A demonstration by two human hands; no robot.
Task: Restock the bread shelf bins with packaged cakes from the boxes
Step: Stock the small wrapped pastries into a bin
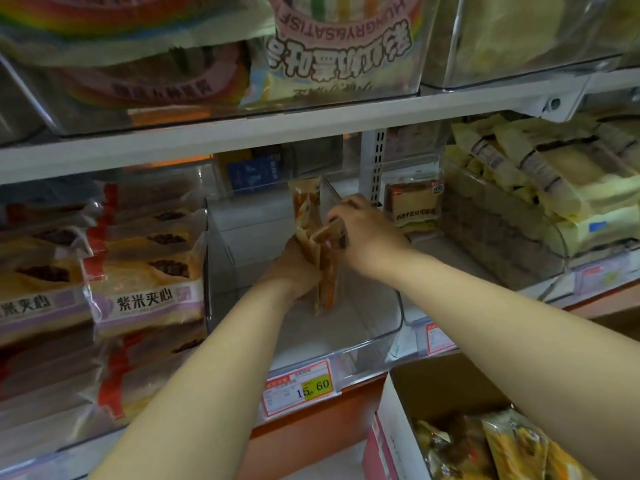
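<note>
Bread (145,299): two stacked columns, far left.
Left hand (294,268): curled round the packs' lower part.
Packs (327,275): at least two, upright in the clear bin (367,327).
Right hand (363,230): pinches their tops.
Box (391,420): lower right, two gold bags (512,445) showing.

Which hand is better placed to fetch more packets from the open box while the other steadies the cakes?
Probably the right hand: the box lies low at the right, nearest to it. The left hand grips the upright cakes from below in the clear bin.
</note>
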